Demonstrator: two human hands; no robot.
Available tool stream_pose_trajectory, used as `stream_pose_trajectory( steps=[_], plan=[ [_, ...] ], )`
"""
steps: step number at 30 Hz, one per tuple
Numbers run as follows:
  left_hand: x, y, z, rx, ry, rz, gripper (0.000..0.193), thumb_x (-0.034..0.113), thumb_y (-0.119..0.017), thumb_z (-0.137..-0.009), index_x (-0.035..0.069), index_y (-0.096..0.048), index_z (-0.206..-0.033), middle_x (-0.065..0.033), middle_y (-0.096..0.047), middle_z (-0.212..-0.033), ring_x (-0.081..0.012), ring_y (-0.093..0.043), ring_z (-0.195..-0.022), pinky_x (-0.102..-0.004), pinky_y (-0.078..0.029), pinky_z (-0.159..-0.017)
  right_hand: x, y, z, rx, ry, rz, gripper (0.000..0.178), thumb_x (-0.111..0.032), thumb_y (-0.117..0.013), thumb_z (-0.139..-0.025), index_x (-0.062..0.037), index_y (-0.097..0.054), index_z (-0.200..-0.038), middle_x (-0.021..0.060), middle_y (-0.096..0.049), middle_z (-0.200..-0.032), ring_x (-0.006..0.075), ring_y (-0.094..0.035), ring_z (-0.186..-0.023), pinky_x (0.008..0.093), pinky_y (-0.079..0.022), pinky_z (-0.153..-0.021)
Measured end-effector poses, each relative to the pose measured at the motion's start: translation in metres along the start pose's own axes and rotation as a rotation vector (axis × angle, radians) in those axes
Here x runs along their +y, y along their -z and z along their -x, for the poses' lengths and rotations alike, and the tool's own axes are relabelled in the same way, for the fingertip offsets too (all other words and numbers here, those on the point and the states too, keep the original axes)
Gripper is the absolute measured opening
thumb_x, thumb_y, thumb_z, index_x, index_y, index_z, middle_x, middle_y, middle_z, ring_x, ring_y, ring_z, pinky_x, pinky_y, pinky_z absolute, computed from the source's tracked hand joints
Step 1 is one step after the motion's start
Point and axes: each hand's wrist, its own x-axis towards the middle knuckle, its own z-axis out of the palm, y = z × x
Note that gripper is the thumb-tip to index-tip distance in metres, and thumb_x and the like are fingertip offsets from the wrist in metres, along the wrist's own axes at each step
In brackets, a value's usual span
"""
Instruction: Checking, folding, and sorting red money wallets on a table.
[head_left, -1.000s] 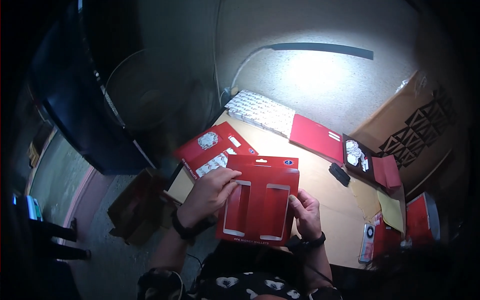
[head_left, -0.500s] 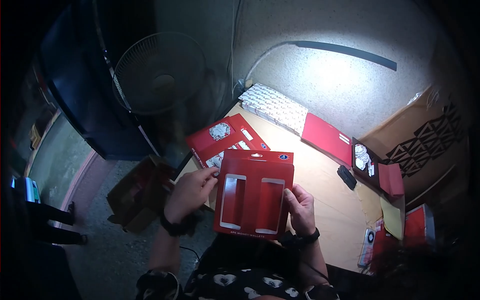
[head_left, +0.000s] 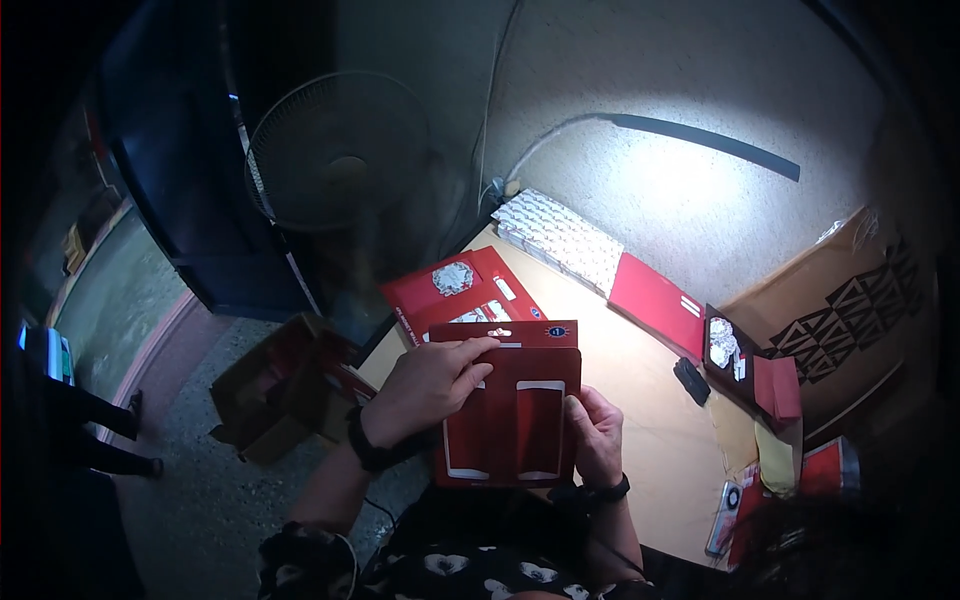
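Observation:
A flat red cardboard window box (head_left: pixel 502 432) with two tall cut-out windows is held upright above the near edge of the table. My right hand (head_left: pixel 598 438) grips its right side, thumb on the front and fingers behind. My left hand (head_left: pixel 425 388) lies across the upper left, fingers bent and pinched at the top edge of the front panel. Behind that edge stands the hanging tab (head_left: pixel 500 332) with its slot. The inside of the box is hidden. Printed red packs (head_left: pixel 420 292) with white and silver patterns lie on the table just behind it.
White patterned sheets (head_left: pixel 560 232) and red folders (head_left: pixel 652 300) line the wall. On the right are a black object (head_left: pixel 690 381), a phone (head_left: pixel 724 518) and a large brown carton (head_left: pixel 850 310). An open cardboard box (head_left: pixel 268 395) and a fan (head_left: pixel 340 150) stand left.
My left hand has moved right, from beside the box's left edge onto its top. A break now shows between front panel and hanging tab. My right hand keeps its grip.

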Motion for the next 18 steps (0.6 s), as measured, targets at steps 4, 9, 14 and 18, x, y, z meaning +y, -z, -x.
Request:
stream_pose_trajectory(
  steps=[4, 9, 14, 18],
  plan=[
    [0.002, 0.012, 0.0, -0.044, 0.088, -0.025, 0.028, 0.018, -0.06, -0.098, 0.004, -0.066, -0.122, -0.0172, -0.073, -0.1, -0.0311, -0.071, -0.089, -0.0399, -0.054, -0.081, 0.002, -0.013, -0.005, -0.002, 0.002, -0.035, 0.029, -0.014, -0.054, -0.105, 0.0051, -0.061, -0.124, 0.0085, -0.071, -0.108, 0.0104, -0.066, -0.094, 0.0258, -0.054, -0.083],
    [0.002, 0.033, -0.004, 0.006, 0.05, -0.095, 0.026, 0.017, -0.062, -0.095, 0.004, -0.069, -0.117, -0.0145, -0.066, -0.091, -0.0309, -0.067, -0.087, -0.0395, -0.052, -0.079, 0.001, -0.024, -0.015, -0.021, 0.003, -0.109, 0.029, -0.013, -0.054, -0.105, 0.0063, -0.061, -0.125, 0.0082, -0.07, -0.111, 0.0101, -0.064, -0.097, 0.0257, -0.053, -0.085],
    [0.004, 0.047, -0.009, 0.065, 0.053, -0.1, 0.027, 0.019, -0.069, -0.091, 0.004, -0.071, -0.114, -0.0142, -0.061, -0.095, -0.0302, -0.064, -0.09, -0.0392, -0.05, -0.081, 0.006, -0.041, -0.035, -0.102, 0.022, -0.203, 0.03, -0.016, -0.056, -0.105, 0.0058, -0.062, -0.124, 0.0079, -0.07, -0.11, 0.0091, -0.064, -0.096, 0.0256, -0.053, -0.085],
    [0.004, 0.066, -0.007, 0.118, -0.061, -0.289, 0.028, 0.021, -0.071, -0.089, 0.005, -0.072, -0.112, -0.0126, -0.063, -0.102, -0.032, -0.063, -0.096, -0.041, -0.05, -0.087, 0.002, -0.059, -0.047, -0.133, 0.06, -0.182, 0.03, -0.016, -0.057, -0.104, 0.0058, -0.062, -0.125, 0.0083, -0.071, -0.108, 0.0113, -0.065, -0.094, 0.0269, -0.054, -0.083]
  ],
)
